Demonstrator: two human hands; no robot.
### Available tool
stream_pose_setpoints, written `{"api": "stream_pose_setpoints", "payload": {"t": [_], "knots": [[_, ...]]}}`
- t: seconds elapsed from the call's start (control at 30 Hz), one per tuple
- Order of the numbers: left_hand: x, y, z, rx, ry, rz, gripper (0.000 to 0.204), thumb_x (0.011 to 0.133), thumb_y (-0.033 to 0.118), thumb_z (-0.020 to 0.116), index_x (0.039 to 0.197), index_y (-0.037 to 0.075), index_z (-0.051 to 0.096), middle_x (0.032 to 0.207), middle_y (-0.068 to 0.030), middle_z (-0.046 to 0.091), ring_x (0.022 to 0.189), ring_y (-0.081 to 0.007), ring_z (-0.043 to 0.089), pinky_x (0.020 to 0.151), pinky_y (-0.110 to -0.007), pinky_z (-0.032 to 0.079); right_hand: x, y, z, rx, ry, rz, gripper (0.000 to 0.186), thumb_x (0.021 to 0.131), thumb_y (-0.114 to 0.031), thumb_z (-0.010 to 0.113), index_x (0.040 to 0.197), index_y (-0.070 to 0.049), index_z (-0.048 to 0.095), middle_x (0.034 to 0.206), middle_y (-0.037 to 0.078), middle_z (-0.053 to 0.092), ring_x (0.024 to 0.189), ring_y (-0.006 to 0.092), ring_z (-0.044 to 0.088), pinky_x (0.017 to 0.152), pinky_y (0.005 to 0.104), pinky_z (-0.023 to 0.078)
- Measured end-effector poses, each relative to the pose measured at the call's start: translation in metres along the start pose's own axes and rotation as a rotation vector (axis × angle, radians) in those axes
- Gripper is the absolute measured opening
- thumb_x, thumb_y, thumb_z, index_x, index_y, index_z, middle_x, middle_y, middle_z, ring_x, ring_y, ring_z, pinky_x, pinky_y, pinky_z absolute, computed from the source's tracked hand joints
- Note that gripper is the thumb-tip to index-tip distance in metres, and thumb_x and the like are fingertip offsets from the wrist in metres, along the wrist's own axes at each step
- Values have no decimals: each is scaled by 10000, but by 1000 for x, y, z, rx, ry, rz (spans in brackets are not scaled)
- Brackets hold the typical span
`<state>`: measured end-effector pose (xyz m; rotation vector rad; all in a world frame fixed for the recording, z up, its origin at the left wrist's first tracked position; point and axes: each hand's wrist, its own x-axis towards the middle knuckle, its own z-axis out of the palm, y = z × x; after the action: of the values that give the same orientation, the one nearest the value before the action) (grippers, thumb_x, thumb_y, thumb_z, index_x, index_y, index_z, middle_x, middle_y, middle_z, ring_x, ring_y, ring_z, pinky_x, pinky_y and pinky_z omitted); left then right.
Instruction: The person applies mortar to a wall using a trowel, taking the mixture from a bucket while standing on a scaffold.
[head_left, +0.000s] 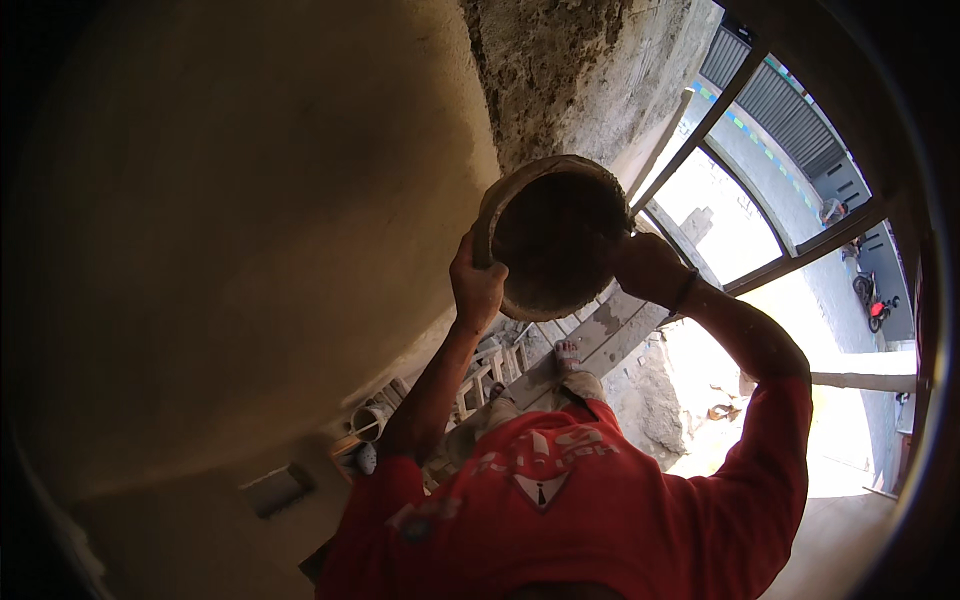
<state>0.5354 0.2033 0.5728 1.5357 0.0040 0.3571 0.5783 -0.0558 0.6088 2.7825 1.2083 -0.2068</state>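
A round, mortar-crusted bucket (555, 235) is raised in front of me, its dark inside facing up toward the camera. My left hand (480, 285) grips its left rim, thumb over the edge. My right hand (648, 268) is closed at the right rim; whether it also holds anything inside the bucket is hidden in shadow. Behind the bucket, a rough, patchy wall strip (545, 70) meets a smoother plastered wall (250, 200). Below, my feet (567, 355) rest on pale planks (630, 330).
Wooden crates (480, 385) and a pale round container (368, 422) lie low at the left. At the right, window bars (750, 80) frame a bright yard with a red-and-black motorbike (875, 305) and a small, unclear figure of a person (832, 212). The planks are raised above rubble (655, 420).
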Motion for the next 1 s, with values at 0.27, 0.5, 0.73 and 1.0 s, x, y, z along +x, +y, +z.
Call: {"api": "stream_pose_setpoints", "payload": {"t": [0.27, 0.5, 0.73, 1.0], "knots": [[-1, -4, -1, -41, 42, -122, 558, 658, -72, 527, 1212, -5, 554, 872, 7, 537, 760, -89, 485, 714, -221, 428, 2, -19, 34, -3, -12, 26, 594, 828, -85, 530, 1403, -45, 386, 813, 158, 626, 637, 288, 658, 513, 395, 541], [-10, -17, -2, 12, 23, -40, 553, 658, -77, 528, 1206, -8, 557, 904, -15, 573, 807, -103, 533, 736, -234, 451, 14, -32, 20, 65, 69, 60, 625, 808, -73, 533, 1411, -49, 371, 834, 183, 639, 672, 310, 671, 552, 396, 554], [-10, -8, 0, 62, 101, -3, 531, 664, -66, 527, 1193, -22, 550, 947, -43, 598, 821, -107, 537, 752, -234, 447, -6, -32, 9, 37, -34, 23, 604, 817, -81, 539, 1396, -19, 374, 879, 200, 651, 668, 290, 676, 533, 371, 552], [-15, -17, 1, 21, 118, 8, 527, 674, -58, 529, 1201, -39, 541, 925, -55, 594, 774, -110, 532, 709, -246, 456, 0, -34, 34, 33, 67, 61, 517, 830, -72, 532, 1336, -34, 431, 791, 186, 642, 606, 284, 662, 500, 364, 544]]}}
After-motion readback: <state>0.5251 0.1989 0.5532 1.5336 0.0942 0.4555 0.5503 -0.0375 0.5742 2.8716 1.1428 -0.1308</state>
